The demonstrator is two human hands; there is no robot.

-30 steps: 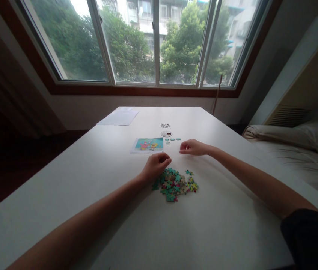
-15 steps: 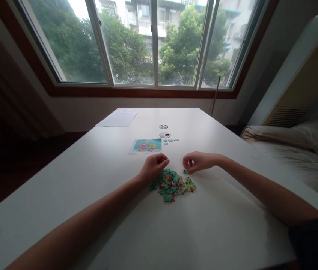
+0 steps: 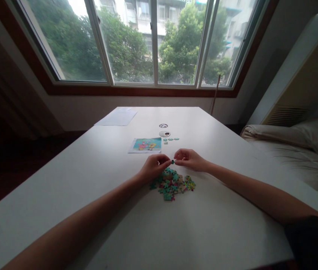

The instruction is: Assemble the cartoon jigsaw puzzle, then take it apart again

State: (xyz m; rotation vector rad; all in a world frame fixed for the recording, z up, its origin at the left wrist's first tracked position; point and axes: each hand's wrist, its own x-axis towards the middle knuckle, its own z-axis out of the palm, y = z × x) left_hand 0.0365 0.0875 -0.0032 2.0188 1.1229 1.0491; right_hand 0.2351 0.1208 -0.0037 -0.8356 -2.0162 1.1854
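A heap of small jigsaw pieces (image 3: 172, 183), mostly teal with some yellow and pink, lies on the white table (image 3: 119, 187). My left hand (image 3: 153, 167) is curled just above the heap's far left edge. My right hand (image 3: 188, 159) is curled beside it, and the fingertips of both hands meet on one small teal puzzle piece (image 3: 172, 162) held above the heap. Beyond the hands lies the puzzle's picture card (image 3: 146, 145) with cartoon figures on it.
A few loose teal pieces (image 3: 171, 140) lie in a row right of the card. Two small round things (image 3: 164, 133) sit behind them, and a sheet of paper (image 3: 116, 118) lies at the far left. A bed (image 3: 296, 150) stands right of the table, windows behind.
My right hand dropped from near the card to the heap's far right edge, pinched up a teal piece, then carried it left to meet my left hand's fingertips.
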